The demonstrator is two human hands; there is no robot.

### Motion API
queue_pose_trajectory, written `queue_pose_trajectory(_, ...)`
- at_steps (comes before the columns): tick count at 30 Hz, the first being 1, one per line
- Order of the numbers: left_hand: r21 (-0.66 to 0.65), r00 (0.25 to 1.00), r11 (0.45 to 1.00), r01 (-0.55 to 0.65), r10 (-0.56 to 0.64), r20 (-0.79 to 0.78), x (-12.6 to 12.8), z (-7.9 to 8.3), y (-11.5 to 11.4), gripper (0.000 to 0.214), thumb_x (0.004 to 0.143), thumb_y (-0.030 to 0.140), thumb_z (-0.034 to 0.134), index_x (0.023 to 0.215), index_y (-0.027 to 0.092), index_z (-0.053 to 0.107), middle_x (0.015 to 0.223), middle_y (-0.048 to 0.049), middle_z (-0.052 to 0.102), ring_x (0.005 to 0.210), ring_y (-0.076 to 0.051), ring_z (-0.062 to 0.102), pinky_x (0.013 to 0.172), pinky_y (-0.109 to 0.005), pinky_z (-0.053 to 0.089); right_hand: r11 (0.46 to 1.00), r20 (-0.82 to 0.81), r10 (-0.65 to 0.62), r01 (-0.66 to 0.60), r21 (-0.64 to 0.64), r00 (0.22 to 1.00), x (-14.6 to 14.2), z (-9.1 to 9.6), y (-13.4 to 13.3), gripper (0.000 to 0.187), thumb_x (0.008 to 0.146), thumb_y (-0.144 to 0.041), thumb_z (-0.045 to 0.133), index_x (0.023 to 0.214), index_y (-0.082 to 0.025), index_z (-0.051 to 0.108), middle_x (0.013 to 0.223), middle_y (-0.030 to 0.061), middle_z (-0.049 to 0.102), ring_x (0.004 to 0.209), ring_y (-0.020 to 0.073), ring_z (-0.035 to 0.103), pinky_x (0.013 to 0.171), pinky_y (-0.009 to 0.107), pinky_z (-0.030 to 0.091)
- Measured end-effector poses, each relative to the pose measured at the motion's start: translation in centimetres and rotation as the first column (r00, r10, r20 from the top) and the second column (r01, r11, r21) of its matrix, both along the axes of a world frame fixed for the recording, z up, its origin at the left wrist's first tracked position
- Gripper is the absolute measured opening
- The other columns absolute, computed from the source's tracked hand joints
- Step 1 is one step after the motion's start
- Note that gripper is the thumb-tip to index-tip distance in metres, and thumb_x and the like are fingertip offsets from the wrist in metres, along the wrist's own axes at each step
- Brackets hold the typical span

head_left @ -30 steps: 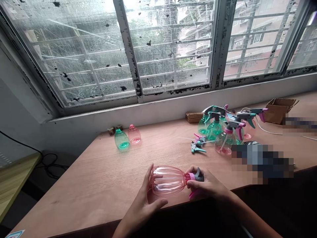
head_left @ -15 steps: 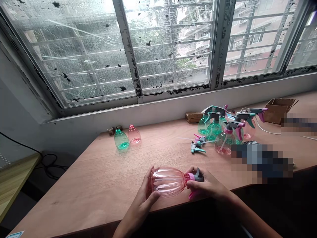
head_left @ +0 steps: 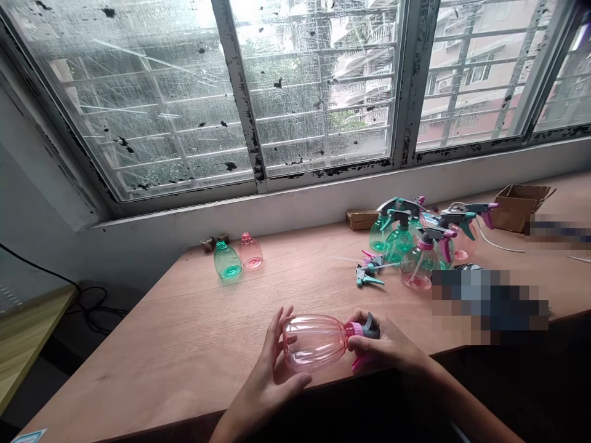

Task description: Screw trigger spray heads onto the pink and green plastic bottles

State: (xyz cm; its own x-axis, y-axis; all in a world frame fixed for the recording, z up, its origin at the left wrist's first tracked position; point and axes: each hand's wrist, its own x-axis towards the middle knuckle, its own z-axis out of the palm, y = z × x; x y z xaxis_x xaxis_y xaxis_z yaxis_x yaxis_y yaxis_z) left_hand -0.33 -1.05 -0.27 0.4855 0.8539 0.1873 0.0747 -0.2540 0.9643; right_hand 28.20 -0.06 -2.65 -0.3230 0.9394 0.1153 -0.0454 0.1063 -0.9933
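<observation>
A clear pink spray bottle [head_left: 316, 341] lies on its side in front of me, above the table's front edge. My left hand [head_left: 272, 369] is cupped loosely around its base, fingers spread on the far side and thumb below the near side. Part of a finger shows through the clear plastic. At the other end my right hand [head_left: 383, 341] is closed around the pink collar [head_left: 354, 330] of the spray head. The grey top of the spray head [head_left: 370, 326] sticks out past the fingers, and its pink trigger [head_left: 362, 363] hangs beneath them.
On the wooden table [head_left: 175, 344], a green bottle [head_left: 227, 261] and a pink bottle [head_left: 250, 251] stand headless at back left. Loose spray heads [head_left: 368, 274] lie near several assembled spray bottles [head_left: 399, 240] at right. An opened cardboard box [head_left: 519, 206] sits behind.
My left thumb has moved down off the bottle's side and the left fingers have spread. The bottle looks slightly turned and lower at its base. My right hand stays on the collar.
</observation>
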Motion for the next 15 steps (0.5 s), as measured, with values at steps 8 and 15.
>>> queue_pose_trajectory(8,-0.108,0.999,0.994,0.023,-0.025,-0.022,0.20,0.57,0.13,0.092,0.080,0.031,0.081,0.154,0.036,0.026,0.166,-0.0074,0.021,0.147,-0.034,0.032,0.120,-0.050,0.029,1.000,-0.014,-0.006,0.007,0.007,1.000,0.07,-0.22,0.20,0.039,0.078,-0.048,0.081,0.092,-0.017,0.061,0.078,0.0029,0.072,0.067,0.0178,0.062,0.063,0.029,0.049)
queue_pose_trajectory(15,-0.049,0.998,0.998,-0.039,0.036,-0.054,0.36,-0.06,0.27,0.106,0.080,0.026,0.081,0.158,0.034,0.010,0.162,-0.0106,0.032,0.146,-0.033,0.034,0.122,-0.052,0.023,1.000,-0.010,-0.011,0.011,0.000,1.000,0.16,-0.27,0.19,0.037,0.080,-0.046,0.080,0.093,-0.017,0.061,0.080,0.0033,0.072,0.068,0.0176,0.062,0.063,0.028,0.049)
